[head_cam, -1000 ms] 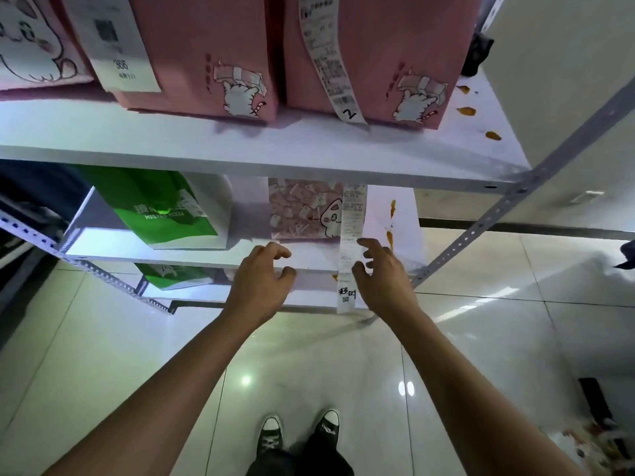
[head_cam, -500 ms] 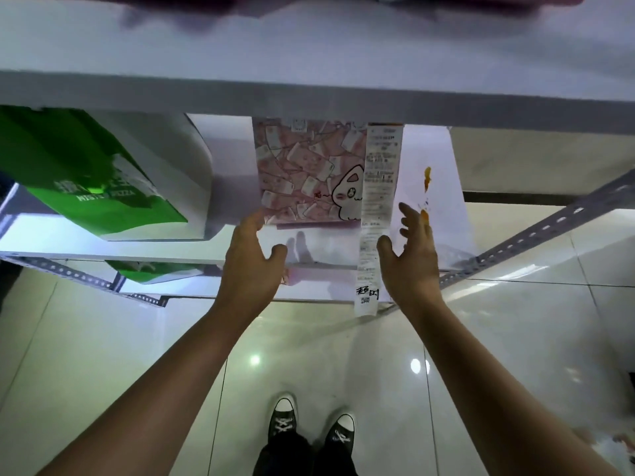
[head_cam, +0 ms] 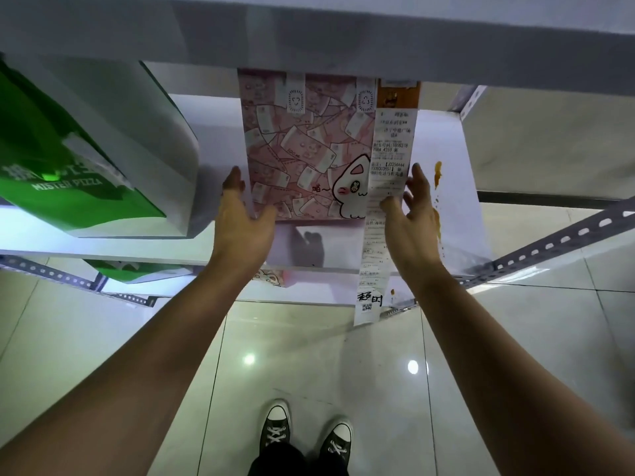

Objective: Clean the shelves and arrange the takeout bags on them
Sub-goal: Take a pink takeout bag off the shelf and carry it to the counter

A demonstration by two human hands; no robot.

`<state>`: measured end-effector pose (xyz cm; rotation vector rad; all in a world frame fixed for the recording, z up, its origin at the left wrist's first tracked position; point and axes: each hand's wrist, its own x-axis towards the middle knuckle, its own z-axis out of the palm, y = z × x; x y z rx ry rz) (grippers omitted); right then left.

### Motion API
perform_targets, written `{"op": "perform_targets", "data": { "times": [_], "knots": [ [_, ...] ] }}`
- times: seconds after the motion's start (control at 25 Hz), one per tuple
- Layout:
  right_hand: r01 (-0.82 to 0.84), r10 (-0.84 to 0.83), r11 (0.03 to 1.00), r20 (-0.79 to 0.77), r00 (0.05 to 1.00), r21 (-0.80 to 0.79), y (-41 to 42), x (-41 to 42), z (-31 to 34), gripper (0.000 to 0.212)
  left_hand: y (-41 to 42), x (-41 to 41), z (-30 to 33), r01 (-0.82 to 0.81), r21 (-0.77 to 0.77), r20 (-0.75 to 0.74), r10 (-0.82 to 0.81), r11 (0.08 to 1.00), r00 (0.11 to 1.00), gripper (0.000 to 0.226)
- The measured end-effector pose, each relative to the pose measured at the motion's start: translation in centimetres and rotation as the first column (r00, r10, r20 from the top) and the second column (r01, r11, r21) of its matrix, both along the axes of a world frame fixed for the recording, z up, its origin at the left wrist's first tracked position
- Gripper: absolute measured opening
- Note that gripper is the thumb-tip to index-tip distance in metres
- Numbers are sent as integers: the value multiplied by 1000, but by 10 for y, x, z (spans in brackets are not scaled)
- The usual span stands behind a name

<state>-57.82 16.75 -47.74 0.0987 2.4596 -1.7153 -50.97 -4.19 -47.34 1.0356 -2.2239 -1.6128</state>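
1. Standing upright on the white middle shelf board (head_cam: 220,115): a pink paper takeout bag printed with banknotes and a white cartoon cat (head_cam: 305,149), top hidden under the grey shelf board above (head_cam: 343,39).
2. Clasped at its lower corners from both sides. Left hand (head_cam: 242,214) at 9 o'clock of the bag, fingers flat along the left edge, thumb hooked across the front of the bottom corner.
3. Right hand (head_cam: 410,211) at 3 o'clock, fingers nearly straight along the right side, thumb pressing the long white printed receipt (head_cam: 390,159) against the bag front.
4. Receipt hanging from an orange sticker (head_cam: 398,94) near the bag top, trailing past the shelf's front edge, black handwritten marks and a small code near its lower end.
5. At 3 o'clock of the right hand, on the same shelf: orange-brown sauce smears and drips (head_cam: 437,173), just beside the fingers.
6. At 9 o'clock, well apart from the pink bag: a green and white paper pizza bag (head_cam: 86,173), tilted in view.
7. Below, at 7 o'clock: part of another green bag (head_cam: 137,271) on the lower shelf.
8. At 6 o'clock: glossy tiled floor (head_cam: 309,365) and black canvas sneakers with white toe caps (head_cam: 305,434).
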Motion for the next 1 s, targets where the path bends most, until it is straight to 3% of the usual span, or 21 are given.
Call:
{"op": "perform_targets", "data": {
  "times": [0.2,0.52,0.76,1.0],
  "knots": [
    [-14,16,997,28,999,-73,-3,2,5,60,3,7,4,45,35,-79,-42,998,996,56],
    [23,-8,972,64,998,-234,6,34,15,52,14,37,16,12,-83,-22,-14,996,1000,46],
    [49,-18,974,138,990,-221,18,73,31,47,23,81,36,59,-84,-56,-63,995,996,46],
    [107,-73,970,160,984,-216,24,129,59,42,27,126,59,99,-21,36,-98,995,995,59]
  ]
}}
